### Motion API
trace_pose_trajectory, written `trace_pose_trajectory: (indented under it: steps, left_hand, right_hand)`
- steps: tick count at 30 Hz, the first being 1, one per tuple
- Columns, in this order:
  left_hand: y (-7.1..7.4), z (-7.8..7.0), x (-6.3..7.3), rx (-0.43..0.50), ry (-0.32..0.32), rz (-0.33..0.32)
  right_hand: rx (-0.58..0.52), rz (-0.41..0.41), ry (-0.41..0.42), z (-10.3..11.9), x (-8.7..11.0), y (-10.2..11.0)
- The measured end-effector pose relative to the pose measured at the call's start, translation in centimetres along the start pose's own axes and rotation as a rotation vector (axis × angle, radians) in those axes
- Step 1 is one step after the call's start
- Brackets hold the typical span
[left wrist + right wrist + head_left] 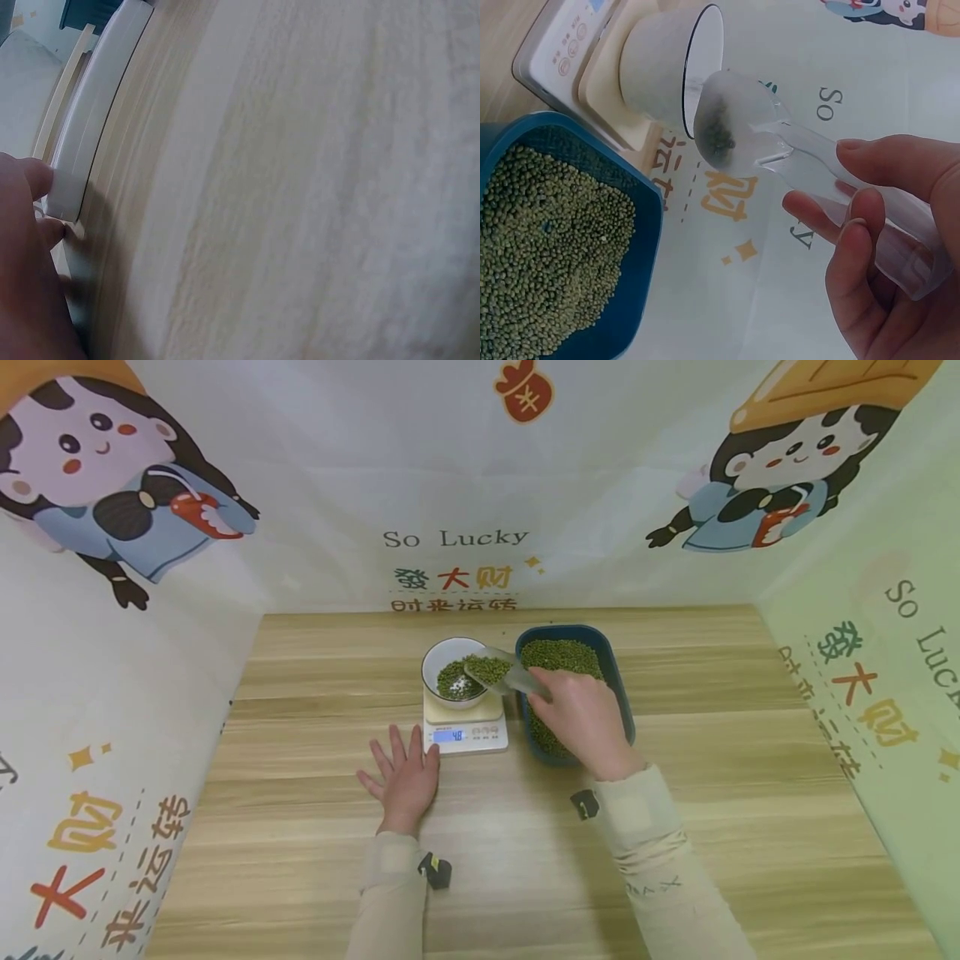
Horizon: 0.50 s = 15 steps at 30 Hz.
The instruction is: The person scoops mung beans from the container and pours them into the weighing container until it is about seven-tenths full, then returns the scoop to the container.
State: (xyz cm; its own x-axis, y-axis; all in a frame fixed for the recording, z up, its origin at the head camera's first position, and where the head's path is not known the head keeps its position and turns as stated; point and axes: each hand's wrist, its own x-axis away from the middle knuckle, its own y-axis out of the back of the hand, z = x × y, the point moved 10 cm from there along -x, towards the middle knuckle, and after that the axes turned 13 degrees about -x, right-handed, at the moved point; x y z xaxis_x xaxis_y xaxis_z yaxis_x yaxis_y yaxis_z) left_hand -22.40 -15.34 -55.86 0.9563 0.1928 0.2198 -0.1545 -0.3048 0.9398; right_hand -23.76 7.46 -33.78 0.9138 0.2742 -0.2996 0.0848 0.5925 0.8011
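Note:
My right hand [583,717] grips the handle of a clear plastic scoop [799,146] loaded with green mung beans [491,670]. The scoop's front end hangs over the rim of a white bowl [437,658] with a dark edge, and some beans lie in the bowl's bottom. Under the bowl is a digital kitchen scale [491,743], its lit display [450,737] reading about 4.8. My left hand [408,783] lies on the table with spread fingers, its thumb at the scale's front left corner. In the left wrist view, fingers [37,180] touch the scale's edge [90,127].
A blue tub [628,718] of mung beans [547,247] stands right of the scale, partly beneath my right hand. Printed cloth walls [330,485] close off the back and sides of the wooden table [495,860]. A few stray beans lie near the tub's back.

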Motion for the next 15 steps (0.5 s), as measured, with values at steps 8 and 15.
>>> trace_pose_trajectory:
  steps: [8, 15]
  left_hand:
    - [0.21, -0.21, 0.03, 0.014, -0.003, -0.006]
    - [0.39, -0.20, 0.18, 0.037, -0.003, -0.011]
  right_hand:
    - [0.001, 0.009, -0.022, -0.46, 0.21, -0.08]
    - [0.012, 0.008, 0.001, -0.03, -0.02, -0.01]
